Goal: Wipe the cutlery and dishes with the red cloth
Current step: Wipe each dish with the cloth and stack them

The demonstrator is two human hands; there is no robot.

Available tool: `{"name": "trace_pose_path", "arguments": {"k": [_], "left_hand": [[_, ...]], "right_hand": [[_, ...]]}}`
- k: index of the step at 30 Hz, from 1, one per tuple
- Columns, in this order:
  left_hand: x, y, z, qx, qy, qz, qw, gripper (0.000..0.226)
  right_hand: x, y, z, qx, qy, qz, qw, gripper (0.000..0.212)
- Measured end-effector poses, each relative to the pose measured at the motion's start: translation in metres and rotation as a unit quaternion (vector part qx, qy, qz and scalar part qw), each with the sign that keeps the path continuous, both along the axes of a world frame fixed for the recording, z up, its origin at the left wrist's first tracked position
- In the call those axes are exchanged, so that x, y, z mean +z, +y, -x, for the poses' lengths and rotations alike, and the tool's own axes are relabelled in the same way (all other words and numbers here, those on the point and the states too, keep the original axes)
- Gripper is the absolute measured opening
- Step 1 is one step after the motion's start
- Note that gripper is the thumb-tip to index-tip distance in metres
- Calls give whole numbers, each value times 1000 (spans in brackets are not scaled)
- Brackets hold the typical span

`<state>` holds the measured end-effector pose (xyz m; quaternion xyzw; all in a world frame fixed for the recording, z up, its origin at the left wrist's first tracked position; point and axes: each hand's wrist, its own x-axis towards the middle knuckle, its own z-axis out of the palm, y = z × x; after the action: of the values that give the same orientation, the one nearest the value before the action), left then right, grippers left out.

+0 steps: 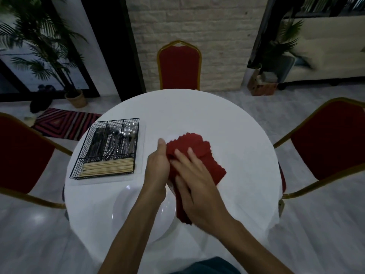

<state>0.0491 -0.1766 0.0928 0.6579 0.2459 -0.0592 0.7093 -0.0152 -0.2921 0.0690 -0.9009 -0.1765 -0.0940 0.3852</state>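
This looks like a restaurant or banquet dining room. A round table (pixel 227 119) draped in a white cloth stands in the middle, with three matching banquet chairs around it, red padded and gold framed: one across (pixel 179 68), one to the left (pixel 23 151), one to the right (pixel 331 141). On the table a black wire caddy (pixel 102 176) holds sorted cutlery in compartments, with spoons (pixel 130 131) and a row of chopsticks (pixel 107 167), and a white plate (pixel 138 214) lies at the near edge. A pale brick-pattern wall (pixel 197 20), a potted palm (pixel 39 46), a striped mat (pixel 65 123) and a light sofa (pixel 325 46) surround it.
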Motion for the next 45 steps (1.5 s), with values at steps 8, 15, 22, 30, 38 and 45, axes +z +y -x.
{"name": "trace_pose_path", "arguments": {"k": [8, 15, 22, 30, 38, 45], "left_hand": [[20, -5, 23, -42, -56, -45, 997, 47], [18, 19, 8, 164, -8, 99, 981, 39], [13, 16, 0, 192, 27, 165, 967, 31], [8, -25, 35, -49, -27, -41, 998, 51], [17, 3, 29, 21, -13, -15, 1000, 46], [30, 14, 8, 191, -17, 120, 974, 35]], "right_hand": [[23, -35, -52, -91, 166, -160, 969, 32], [-24, -54, -24, -157, 299, -223, 914, 36], [-19, -12, 13, -95, -45, 0, 994, 46], [25, -9, -36, -106, 2, 71, 992, 48], [13, -71, -61, -176, 361, -184, 897, 45], [-20, -28, 0, -155, 103, -132, 974, 42]]}}
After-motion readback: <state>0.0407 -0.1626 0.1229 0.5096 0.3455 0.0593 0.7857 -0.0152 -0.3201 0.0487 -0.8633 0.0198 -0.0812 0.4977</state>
